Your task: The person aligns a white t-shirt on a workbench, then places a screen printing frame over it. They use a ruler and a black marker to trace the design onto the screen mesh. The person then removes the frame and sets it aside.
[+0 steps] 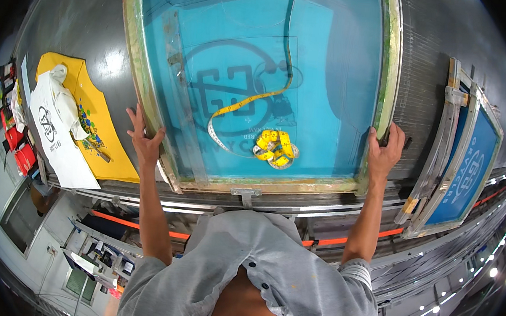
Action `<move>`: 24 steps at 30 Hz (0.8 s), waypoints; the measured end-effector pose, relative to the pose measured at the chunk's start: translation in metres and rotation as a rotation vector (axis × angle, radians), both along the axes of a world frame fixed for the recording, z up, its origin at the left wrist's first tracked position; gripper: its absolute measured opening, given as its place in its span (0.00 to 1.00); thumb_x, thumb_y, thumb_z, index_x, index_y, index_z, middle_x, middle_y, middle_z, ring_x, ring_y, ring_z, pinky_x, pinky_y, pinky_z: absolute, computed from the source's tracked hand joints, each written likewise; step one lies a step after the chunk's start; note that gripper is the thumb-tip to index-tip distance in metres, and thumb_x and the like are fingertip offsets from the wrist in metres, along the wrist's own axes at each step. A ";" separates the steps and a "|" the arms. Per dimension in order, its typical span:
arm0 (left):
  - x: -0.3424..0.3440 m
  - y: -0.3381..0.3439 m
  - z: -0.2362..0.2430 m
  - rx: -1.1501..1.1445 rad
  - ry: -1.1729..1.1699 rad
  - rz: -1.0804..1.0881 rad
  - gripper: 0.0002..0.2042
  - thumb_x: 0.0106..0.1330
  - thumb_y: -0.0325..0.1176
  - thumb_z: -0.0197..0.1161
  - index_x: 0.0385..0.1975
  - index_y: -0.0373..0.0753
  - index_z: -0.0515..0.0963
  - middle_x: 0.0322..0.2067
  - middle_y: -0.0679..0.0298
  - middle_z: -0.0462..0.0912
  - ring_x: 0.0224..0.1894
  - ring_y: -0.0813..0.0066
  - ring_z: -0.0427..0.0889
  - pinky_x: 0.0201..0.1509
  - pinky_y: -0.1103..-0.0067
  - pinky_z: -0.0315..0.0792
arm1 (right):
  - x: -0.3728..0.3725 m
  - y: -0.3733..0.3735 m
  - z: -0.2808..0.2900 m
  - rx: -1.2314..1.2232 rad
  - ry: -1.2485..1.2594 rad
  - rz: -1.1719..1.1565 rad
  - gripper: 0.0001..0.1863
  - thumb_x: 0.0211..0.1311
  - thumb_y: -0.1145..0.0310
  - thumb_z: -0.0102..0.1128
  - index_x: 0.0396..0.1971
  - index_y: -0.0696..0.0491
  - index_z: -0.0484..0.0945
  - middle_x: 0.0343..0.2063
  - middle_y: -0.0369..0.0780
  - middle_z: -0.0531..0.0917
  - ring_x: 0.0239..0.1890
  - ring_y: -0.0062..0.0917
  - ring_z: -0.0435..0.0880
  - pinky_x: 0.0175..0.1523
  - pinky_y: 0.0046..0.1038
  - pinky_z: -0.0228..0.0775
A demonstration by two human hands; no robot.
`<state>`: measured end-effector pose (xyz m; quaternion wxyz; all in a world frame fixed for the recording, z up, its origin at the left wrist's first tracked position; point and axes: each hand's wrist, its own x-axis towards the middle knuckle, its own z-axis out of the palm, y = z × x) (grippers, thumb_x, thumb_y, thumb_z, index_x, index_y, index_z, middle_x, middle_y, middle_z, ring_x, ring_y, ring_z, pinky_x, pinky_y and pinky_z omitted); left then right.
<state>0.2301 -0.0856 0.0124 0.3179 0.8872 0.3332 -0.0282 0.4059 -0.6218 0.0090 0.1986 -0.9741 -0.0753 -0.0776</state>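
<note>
A large silk-screen printing frame [388,79] with blue mesh lies flat before me, and dark print shapes show on the mesh. My left hand [145,140] is at its near left corner, thumb on the rail and fingers loosely apart along the outer side. At the right rail, my right hand [385,153] grips with the thumb inside and the fingers outside. A yellow-and-white tape measure [276,148] rests on the mesh, bunched near the front; its loose end curves toward the far side. Neither hand touches the tape.
Left of the frame, a white printed T-shirt piece [50,124] lies over a yellow printed one [116,153] on the dark table [112,22]. A smaller blue screen frame [466,169] leans at the right. Along the table's near edge run metal rails [344,210] and an orange strip [178,235].
</note>
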 end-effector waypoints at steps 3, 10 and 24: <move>-0.001 0.002 -0.001 0.010 0.018 0.003 0.46 0.47 0.34 0.70 0.73 0.50 0.59 0.74 0.50 0.52 0.78 0.53 0.44 0.70 0.40 0.22 | 0.000 -0.002 -0.002 0.009 0.024 0.001 0.25 0.50 0.71 0.71 0.49 0.61 0.77 0.45 0.47 0.78 0.45 0.42 0.79 0.48 0.38 0.73; -0.011 0.009 -0.006 0.033 0.001 0.004 0.48 0.44 0.38 0.70 0.73 0.52 0.59 0.75 0.52 0.49 0.77 0.50 0.48 0.71 0.40 0.21 | -0.003 0.000 0.002 0.098 0.063 -0.022 0.25 0.50 0.74 0.71 0.51 0.62 0.76 0.45 0.48 0.78 0.45 0.41 0.79 0.49 0.38 0.72; -0.001 0.004 -0.004 0.027 0.048 0.066 0.46 0.49 0.38 0.70 0.73 0.52 0.58 0.76 0.54 0.46 0.77 0.55 0.46 0.71 0.43 0.18 | 0.002 -0.001 0.001 0.111 0.120 -0.021 0.25 0.52 0.75 0.69 0.52 0.62 0.75 0.45 0.47 0.76 0.44 0.37 0.79 0.47 0.34 0.72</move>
